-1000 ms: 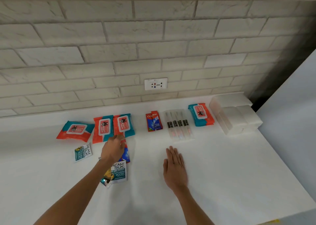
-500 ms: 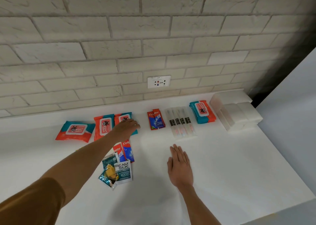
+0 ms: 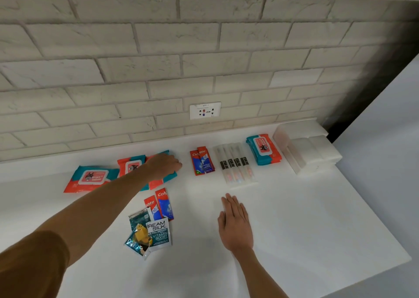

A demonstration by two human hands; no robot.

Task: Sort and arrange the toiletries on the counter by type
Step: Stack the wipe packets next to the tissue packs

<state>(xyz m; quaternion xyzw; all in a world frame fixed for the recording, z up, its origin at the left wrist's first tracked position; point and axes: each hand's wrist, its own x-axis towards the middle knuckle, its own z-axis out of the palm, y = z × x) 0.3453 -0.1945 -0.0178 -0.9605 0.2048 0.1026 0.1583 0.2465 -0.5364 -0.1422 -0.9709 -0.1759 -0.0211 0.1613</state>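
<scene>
A person's left hand (image 3: 164, 165) lies palm-down on a teal-and-orange soft plastic wipes pack (image 3: 158, 182) near the back of the white counter (image 3: 306, 218); whether its fingers curl round the pack's edge cannot be told. At the hand's nine o'clock sit a second matching pack (image 3: 131, 167), just beside the first, and a third pack (image 3: 91, 177). At three o'clock come two overlapping red-and-blue toothpaste sachets (image 3: 201, 162), four clear-wrapped toothbrushes (image 3: 234, 164) side by side, a fourth wipes pack (image 3: 263, 149) and a frosted plastic box (image 3: 284, 145) against white blocks (image 3: 315, 148); whether the blocks sit inside it cannot be told. At six o'clock lie two more toothpaste sachets (image 3: 159, 203), touching a heap of teal sachets (image 3: 138, 241) and a white Cream Silk sachet (image 3: 158, 233). The right hand (image 3: 235, 225), at four o'clock, rests flat on the counter, fingers straight, holding nothing.
</scene>
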